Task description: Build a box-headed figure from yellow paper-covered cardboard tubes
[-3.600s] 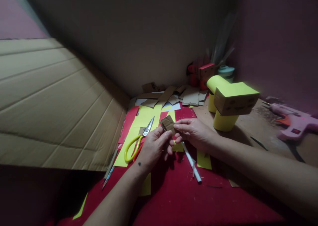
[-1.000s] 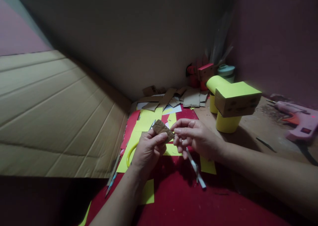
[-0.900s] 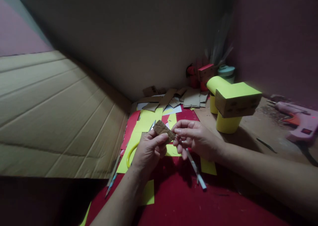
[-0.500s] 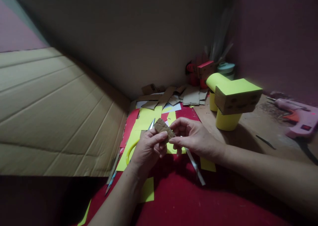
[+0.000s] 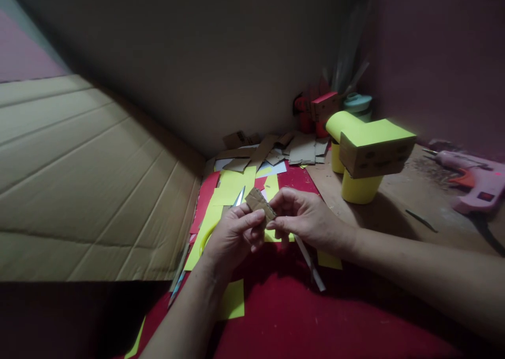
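Observation:
A small piece of corrugated cardboard [image 5: 259,202] is held up between my hands, tilted. My left hand [image 5: 239,230] grips it, thumb on its face and fingers behind. On its right edge, the thumb and fingers of my right hand [image 5: 302,217] pinch the corner. Under my left hand lie scissors with a yellow handle [image 5: 207,236], their blade [image 5: 239,196] pointing away. Yellow paper [image 5: 236,183] is spread below the hands. A thin pale strip [image 5: 310,264] runs out from under my right hand over the red surface [image 5: 284,317].
A large cardboard sheet [image 5: 98,185] leans at the left. Cardboard scraps [image 5: 302,147] are heaped at the back. On the right stand a yellow-topped cardboard figure [image 5: 373,154], a red one [image 5: 324,106] behind it, and a pink glue gun [image 5: 479,185]. A striped pencil [image 5: 177,288] lies at left.
The view has shifted very slightly. Both hands keep the cardboard piece in nearly the same pose.

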`<state>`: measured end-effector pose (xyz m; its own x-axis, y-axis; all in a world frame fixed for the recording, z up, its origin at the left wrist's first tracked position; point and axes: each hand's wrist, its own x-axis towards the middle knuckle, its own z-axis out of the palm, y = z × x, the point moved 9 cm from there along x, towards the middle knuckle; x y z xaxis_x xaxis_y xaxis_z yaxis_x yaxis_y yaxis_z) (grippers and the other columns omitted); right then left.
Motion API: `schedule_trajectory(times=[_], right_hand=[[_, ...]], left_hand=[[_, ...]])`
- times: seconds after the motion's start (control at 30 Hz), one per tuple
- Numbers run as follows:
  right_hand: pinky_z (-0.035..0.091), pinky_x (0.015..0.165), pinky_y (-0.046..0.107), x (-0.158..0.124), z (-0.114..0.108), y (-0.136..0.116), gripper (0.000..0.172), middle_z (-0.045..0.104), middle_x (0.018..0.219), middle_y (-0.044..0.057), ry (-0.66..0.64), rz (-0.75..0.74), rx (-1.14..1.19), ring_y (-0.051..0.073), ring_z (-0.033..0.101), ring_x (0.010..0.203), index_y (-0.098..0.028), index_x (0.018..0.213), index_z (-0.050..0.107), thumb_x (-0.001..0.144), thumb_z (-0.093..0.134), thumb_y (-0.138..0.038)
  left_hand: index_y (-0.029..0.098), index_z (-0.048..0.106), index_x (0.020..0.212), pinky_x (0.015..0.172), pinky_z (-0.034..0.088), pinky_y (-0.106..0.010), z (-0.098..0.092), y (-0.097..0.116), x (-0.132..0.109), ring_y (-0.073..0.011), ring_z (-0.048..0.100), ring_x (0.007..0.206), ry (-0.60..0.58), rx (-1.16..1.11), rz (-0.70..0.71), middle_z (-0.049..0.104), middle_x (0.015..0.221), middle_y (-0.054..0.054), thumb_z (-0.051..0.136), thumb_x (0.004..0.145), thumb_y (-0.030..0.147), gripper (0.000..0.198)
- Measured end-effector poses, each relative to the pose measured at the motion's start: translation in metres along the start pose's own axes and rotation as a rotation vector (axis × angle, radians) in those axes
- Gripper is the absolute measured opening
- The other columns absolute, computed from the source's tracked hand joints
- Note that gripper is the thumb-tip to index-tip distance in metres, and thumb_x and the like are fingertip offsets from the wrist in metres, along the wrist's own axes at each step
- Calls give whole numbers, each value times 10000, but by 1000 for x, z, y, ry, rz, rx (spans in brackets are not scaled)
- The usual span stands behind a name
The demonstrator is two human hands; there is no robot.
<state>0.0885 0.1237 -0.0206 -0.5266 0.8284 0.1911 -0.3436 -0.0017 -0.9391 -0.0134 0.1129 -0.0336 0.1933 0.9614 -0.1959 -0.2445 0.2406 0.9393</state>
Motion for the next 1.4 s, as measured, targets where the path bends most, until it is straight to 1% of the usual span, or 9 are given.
schedule_trajectory(times=[0.3,0.57,0.7,0.8,0.9,1.17,1.3,1.4], right_hand=[[537,434,255,1,0,2,251,635,643,-30,-11,16,63,114,598,520,-187,769,542,674,773,-208],[545,438,236,2,0,2,253,640,624,-47,-31,9,54,102,609,503,-198,774,532,688,768,-225],[551,446,236,3,0,1,199,624,618,-54,-50,-12,8,98,606,500,-198,785,539,712,723,-177],[544,447,229,4,-1,1,154,619,637,-49,-55,-31,-35,94,600,518,-194,792,547,730,682,-154],[532,463,223,4,-2,1,147,602,616,-55,-55,-49,-68,88,592,516,-191,790,550,735,684,-169],[535,475,240,4,-5,2,122,596,631,-48,-24,-57,-101,92,582,525,-195,769,562,736,679,-191],[533,479,233,5,-5,4,90,596,630,-47,-46,-46,-154,88,586,525,-190,774,575,748,659,-170],[528,475,227,5,-4,2,52,594,625,-39,-46,-23,-202,85,589,511,-180,755,593,766,618,-136]], left_hand=[[120,637,671,320,381,-137,3,1,1,-37,404,362,-17,-32,19,493,465,47,843,636,268,255],[116,636,684,344,379,-136,2,2,0,-34,409,378,8,0,37,494,478,45,818,664,253,229],[130,632,700,341,362,-132,0,1,0,-35,400,385,33,1,38,482,487,54,818,664,262,231],[135,643,718,322,347,-142,-1,-1,1,-39,380,371,14,7,26,467,484,60,819,660,279,235],[135,652,724,315,343,-150,-2,-2,2,-40,372,368,5,13,18,470,492,58,823,655,291,242],[133,634,661,333,322,-141,0,2,-1,-34,363,379,26,16,40,454,476,57,830,640,267,238],[136,639,694,329,312,-140,-5,-2,-1,-36,340,377,47,29,-5,420,463,69,816,655,285,234],[136,625,676,341,321,-133,-9,-4,1,-24,295,382,54,17,-33,374,463,86,821,642,293,253]])
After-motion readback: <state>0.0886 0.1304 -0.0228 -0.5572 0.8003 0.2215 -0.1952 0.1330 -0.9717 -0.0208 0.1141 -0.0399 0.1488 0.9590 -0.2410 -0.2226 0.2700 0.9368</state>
